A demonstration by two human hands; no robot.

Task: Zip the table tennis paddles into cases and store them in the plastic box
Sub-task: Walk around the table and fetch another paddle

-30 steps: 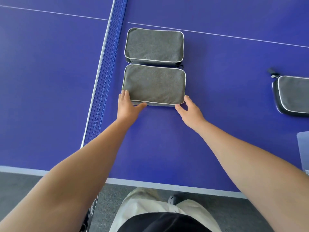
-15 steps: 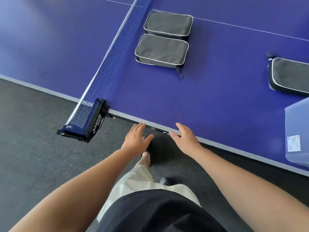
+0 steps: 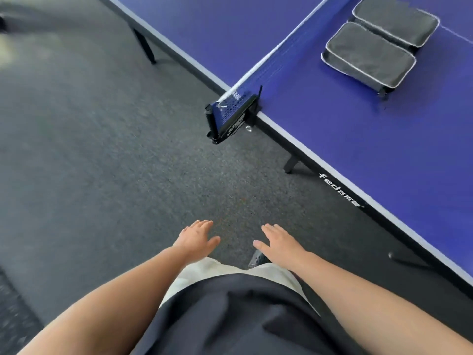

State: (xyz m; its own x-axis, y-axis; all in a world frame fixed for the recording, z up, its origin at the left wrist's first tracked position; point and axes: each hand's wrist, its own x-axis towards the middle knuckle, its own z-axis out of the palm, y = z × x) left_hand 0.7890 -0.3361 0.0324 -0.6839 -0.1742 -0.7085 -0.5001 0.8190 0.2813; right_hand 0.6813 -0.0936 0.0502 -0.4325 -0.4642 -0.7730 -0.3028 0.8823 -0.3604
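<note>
Hands: left hand [image 3: 195,238] and right hand [image 3: 277,242] spread, empty, over grey floor [image 3: 102,162] | head view: two zipped grey cases [image 3: 368,53] side by side on blue table [image 3: 358,149] by net [image 3: 266,57]; plastic box unseen | advice: turn back, carry each case flat.

Lighting is even and bright. Motion blur smears the floor [image 3: 76,124] at the left edge. Wide-angle distortion bends the table [image 3: 332,155] edge.
</note>
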